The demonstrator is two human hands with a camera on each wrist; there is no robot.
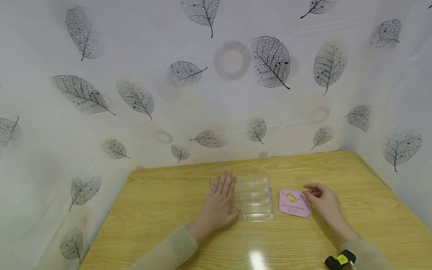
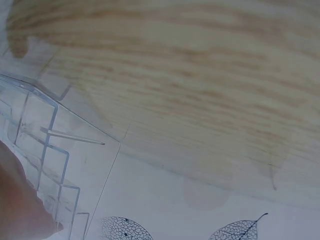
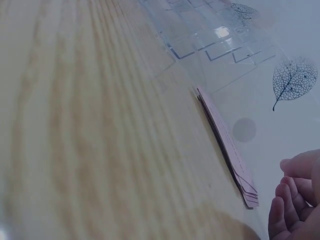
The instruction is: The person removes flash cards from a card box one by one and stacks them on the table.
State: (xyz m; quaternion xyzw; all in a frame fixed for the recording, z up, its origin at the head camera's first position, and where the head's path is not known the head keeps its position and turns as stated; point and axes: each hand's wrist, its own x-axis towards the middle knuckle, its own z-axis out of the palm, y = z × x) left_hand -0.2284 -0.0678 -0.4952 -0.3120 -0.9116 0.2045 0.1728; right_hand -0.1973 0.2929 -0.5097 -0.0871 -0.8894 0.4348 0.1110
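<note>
A clear plastic stepped holder (image 1: 256,202) with several compartments sits on the table; its stepped edge also shows in the left wrist view. My left hand (image 1: 217,204) lies over the holder's left part with fingers straight. To the right of it lies a small stack of pink cards (image 1: 294,208), the top one printed with a yellow drawing and "pencil sharpener". My right hand (image 1: 324,202) is beside the stack's right corner, fingers loosely bent. In the right wrist view a gap shows between the fingers (image 3: 290,200) and the pink cards (image 3: 225,145).
A wooden table (image 1: 152,210) carries everything. Behind it and along both sides hangs a pale cloth (image 1: 135,37) printed with dark leaves. On the right wrist sits a black strap device (image 1: 341,259) with a yellow label.
</note>
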